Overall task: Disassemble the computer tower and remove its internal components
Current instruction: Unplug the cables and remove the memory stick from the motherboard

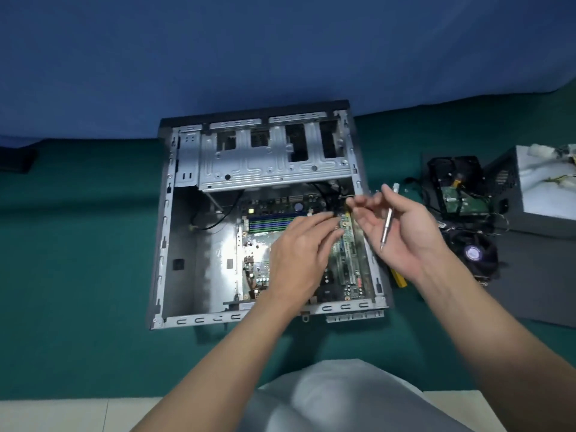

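The open computer tower [174, 244] lies on its side on a green mat, with its silver drive cage [268, 163] at the far end. Inside it sits the green motherboard [274, 213], carrying memory sticks [268, 221]. My left hand [299, 257] reaches over the board, its fingertips at black cables [335, 201] near the board's upper right corner. My right hand [402, 232] hovers over the case's right wall, palm turned left. A thin silver screwdriver [387, 222] lies across its palm, held by the thumb, while its fingers extend toward the same cables.
To the right on the mat lie a removed drive [461, 201] with black cables, a cooler fan [477, 254] and a grey power supply [542, 194]. A yellow-handled tool [399, 277] lies beside the case's right wall. A blue wall rises behind the case.
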Demonstrator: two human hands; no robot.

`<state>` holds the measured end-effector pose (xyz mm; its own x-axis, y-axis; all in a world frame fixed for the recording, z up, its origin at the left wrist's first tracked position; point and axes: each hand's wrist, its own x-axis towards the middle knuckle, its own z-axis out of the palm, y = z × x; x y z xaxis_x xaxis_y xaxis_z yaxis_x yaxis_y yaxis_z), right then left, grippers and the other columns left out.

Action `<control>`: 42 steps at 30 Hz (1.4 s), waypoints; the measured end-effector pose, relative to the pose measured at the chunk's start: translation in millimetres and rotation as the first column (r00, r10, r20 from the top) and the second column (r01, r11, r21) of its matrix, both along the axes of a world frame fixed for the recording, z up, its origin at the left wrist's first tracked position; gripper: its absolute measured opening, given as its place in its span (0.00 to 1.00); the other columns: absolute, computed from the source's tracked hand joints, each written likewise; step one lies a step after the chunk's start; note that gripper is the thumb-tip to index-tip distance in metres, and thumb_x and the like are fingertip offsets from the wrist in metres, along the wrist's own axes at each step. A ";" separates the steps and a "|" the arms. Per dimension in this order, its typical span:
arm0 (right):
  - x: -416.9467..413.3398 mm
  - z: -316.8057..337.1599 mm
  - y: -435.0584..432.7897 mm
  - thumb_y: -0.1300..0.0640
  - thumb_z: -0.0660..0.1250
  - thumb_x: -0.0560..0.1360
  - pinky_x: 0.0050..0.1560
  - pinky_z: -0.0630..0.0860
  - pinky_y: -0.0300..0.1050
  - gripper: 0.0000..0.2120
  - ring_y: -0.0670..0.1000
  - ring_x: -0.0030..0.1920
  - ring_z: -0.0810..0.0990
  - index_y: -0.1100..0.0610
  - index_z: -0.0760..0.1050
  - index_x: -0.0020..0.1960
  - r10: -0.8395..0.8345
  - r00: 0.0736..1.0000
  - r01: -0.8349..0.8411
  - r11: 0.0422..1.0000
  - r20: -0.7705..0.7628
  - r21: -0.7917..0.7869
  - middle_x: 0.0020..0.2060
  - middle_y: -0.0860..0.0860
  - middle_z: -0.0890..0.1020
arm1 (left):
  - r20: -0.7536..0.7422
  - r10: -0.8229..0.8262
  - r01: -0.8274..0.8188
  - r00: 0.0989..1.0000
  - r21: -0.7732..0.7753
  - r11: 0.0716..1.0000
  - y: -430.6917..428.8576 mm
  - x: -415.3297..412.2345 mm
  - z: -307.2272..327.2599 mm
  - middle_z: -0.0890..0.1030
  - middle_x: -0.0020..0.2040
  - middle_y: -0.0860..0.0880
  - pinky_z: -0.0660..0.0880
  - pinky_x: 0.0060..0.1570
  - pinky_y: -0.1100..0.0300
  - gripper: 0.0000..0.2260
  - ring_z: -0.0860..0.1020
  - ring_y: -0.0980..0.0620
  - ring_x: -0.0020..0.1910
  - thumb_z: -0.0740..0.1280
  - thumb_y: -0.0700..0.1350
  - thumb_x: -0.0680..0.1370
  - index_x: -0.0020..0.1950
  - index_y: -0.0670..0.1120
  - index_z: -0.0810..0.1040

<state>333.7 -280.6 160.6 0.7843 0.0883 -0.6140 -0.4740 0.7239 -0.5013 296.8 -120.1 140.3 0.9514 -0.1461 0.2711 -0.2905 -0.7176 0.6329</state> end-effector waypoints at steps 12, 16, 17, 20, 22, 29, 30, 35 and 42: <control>-17.6 -37.3 -60.8 0.61 0.57 0.81 0.50 0.81 0.46 0.12 0.57 0.48 0.84 0.68 0.75 0.48 -0.079 0.970 0.045 0.988 -0.229 -0.149 0.49 0.65 0.81 | -0.259 -0.174 0.250 0.950 0.296 0.922 -64.9 3.5 -25.0 0.51 0.79 0.51 0.55 0.75 0.52 0.28 0.48 0.55 0.77 0.50 0.59 0.82 0.79 0.47 0.54; -30.9 -77.7 -64.4 0.63 0.57 0.81 0.53 0.78 0.48 0.11 0.58 0.50 0.82 0.68 0.75 0.48 -0.026 0.941 -0.091 0.940 -0.337 -0.328 0.49 0.65 0.81 | -0.301 -0.182 0.284 0.936 0.341 0.896 -60.2 4.3 -31.1 0.46 0.79 0.53 0.46 0.76 0.56 0.27 0.40 0.60 0.76 0.48 0.58 0.83 0.79 0.48 0.49; -32.9 -84.6 -62.8 0.63 0.57 0.81 0.52 0.79 0.48 0.10 0.58 0.49 0.82 0.68 0.75 0.50 -0.013 0.936 -0.115 0.933 -0.352 -0.341 0.48 0.64 0.81 | -0.306 -0.177 0.282 0.935 0.343 0.896 -60.6 4.9 -30.1 0.45 0.78 0.54 0.44 0.75 0.57 0.27 0.40 0.60 0.76 0.48 0.58 0.83 0.79 0.48 0.49; -33.6 -97.5 -55.5 0.64 0.57 0.81 0.48 0.80 0.47 0.09 0.52 0.36 0.81 0.69 0.73 0.55 0.019 0.929 -0.145 0.937 -0.369 -0.318 0.37 0.58 0.80 | -0.328 -0.177 0.289 0.928 0.332 0.898 -60.5 4.9 -27.7 0.44 0.78 0.55 0.43 0.75 0.58 0.27 0.39 0.60 0.76 0.48 0.58 0.83 0.79 0.49 0.48; -32.6 -99.8 -52.3 0.64 0.56 0.81 0.47 0.81 0.50 0.10 0.52 0.40 0.80 0.67 0.72 0.57 0.040 0.923 -0.169 0.936 -0.384 -0.310 0.38 0.57 0.79 | -0.335 -0.186 0.296 0.924 0.318 0.900 -59.3 3.9 -26.0 0.44 0.78 0.55 0.44 0.75 0.59 0.27 0.39 0.60 0.76 0.49 0.58 0.83 0.79 0.49 0.48; -20.2 -78.6 -59.6 0.59 0.58 0.82 0.35 0.78 0.44 0.12 0.54 0.43 0.82 0.66 0.75 0.49 0.017 0.937 -0.150 0.922 -0.349 -0.357 0.45 0.60 0.82 | -0.433 -0.193 0.332 0.880 0.273 0.903 -21.1 -25.1 -27.4 0.50 0.79 0.55 0.49 0.74 0.57 0.27 0.51 0.58 0.77 0.44 0.62 0.82 0.79 0.54 0.47; -16.0 -71.7 -60.6 0.58 0.58 0.81 0.31 0.74 0.42 0.12 0.51 0.36 0.80 0.64 0.74 0.44 -0.008 0.947 -0.115 0.925 -0.320 -0.362 0.41 0.59 0.82 | -0.456 -0.167 0.325 0.874 0.294 0.899 -13.0 -28.3 -27.2 0.57 0.78 0.52 0.55 0.73 0.56 0.27 0.59 0.54 0.75 0.43 0.62 0.82 0.78 0.53 0.52; 10.1 -25.0 -56.8 0.51 0.66 0.77 0.23 0.67 0.37 0.14 0.48 0.27 0.74 0.55 0.70 0.36 -0.088 0.987 0.038 0.943 -0.136 -0.331 0.31 0.54 0.80 | -0.374 -0.107 0.293 0.921 0.487 0.823 16.5 -32.0 -22.4 0.82 0.49 0.51 0.73 0.50 0.56 0.25 0.79 0.51 0.48 0.44 0.59 0.82 0.54 0.49 0.78; 23.7 4.0 -29.4 0.35 0.54 0.78 0.45 0.73 0.45 0.27 0.45 0.40 0.74 0.51 0.81 0.35 0.340 0.940 -0.217 0.553 -0.019 -0.805 0.37 0.44 0.78 | -0.474 -0.021 0.273 0.880 0.468 0.840 21.8 -30.7 -27.8 0.80 0.43 0.50 0.69 0.42 0.57 0.18 0.73 0.52 0.36 0.49 0.58 0.81 0.49 0.50 0.75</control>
